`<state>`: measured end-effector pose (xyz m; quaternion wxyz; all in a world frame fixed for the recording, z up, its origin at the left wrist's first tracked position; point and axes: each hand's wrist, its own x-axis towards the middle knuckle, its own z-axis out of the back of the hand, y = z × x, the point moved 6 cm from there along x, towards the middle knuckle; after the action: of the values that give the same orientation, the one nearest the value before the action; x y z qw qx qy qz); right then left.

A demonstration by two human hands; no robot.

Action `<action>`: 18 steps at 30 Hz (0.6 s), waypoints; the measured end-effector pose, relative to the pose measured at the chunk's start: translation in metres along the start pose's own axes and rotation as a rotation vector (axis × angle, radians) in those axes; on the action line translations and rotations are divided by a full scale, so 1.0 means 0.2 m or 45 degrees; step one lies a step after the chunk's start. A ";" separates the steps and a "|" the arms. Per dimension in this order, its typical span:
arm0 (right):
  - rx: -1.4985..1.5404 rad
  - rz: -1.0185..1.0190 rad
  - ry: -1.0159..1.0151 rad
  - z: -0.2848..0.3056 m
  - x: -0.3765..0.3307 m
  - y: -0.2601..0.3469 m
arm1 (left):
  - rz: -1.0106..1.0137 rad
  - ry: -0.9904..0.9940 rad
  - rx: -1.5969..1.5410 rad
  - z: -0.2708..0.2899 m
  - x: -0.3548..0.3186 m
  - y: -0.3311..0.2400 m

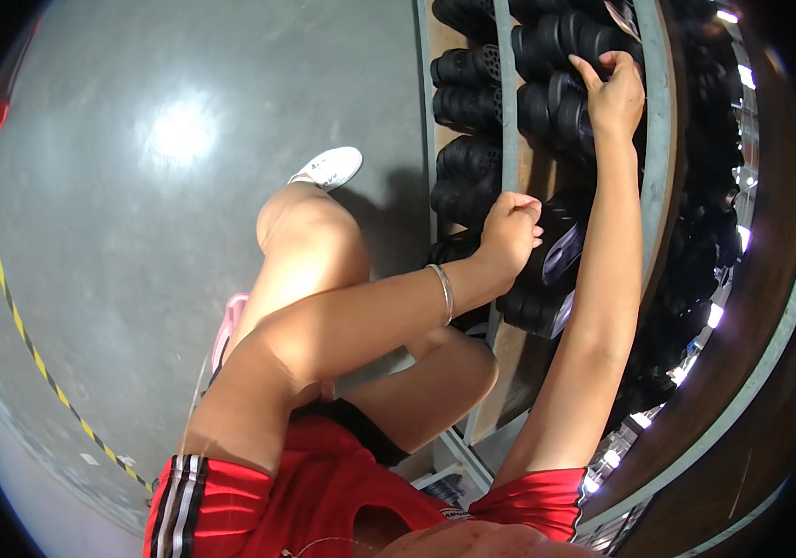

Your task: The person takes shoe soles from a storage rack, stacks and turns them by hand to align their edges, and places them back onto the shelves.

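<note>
My right hand [615, 100] reaches up to a rack of black shoes, its thumb and fingers set around the end of a black shoe [593, 39] on the upper part of the shelf. Below and to the left, my left hand [509, 237], with a silver bangle on its wrist, is closed with its fingers curled. It sits beside a black shoe with a pale purple-grey inside [562, 253]. Whether anything is between those fingers cannot be seen. More black shoes [556, 110] lie close under my right hand.
Grey metal rails [510, 121] divide the wooden shelf rows. Another row of black shoes [466, 107] stands left of the rail. My bent legs and white shoe [334, 168] are on the grey floor [305, 65]. A yellow-black tape line [21, 325] curves along the left.
</note>
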<state>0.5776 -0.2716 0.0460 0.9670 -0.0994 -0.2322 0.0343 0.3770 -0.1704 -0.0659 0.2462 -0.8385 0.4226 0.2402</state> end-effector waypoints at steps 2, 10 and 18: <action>0.106 0.072 -0.039 0.02 -0.02 0.01 | -0.033 -0.011 -0.016 0.00 0.00 -0.02; -0.064 0.067 0.036 -0.06 -0.05 0.06 | -0.119 0.054 0.027 0.04 -0.02 0.01; 0.111 -0.358 0.060 -0.09 -0.05 -0.04 | 0.012 0.124 0.024 0.03 0.01 0.06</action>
<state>0.5774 -0.2833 0.0285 0.9708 -0.0246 -0.2193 -0.0939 0.3669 -0.1743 -0.0735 0.2322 -0.8448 0.4403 0.1963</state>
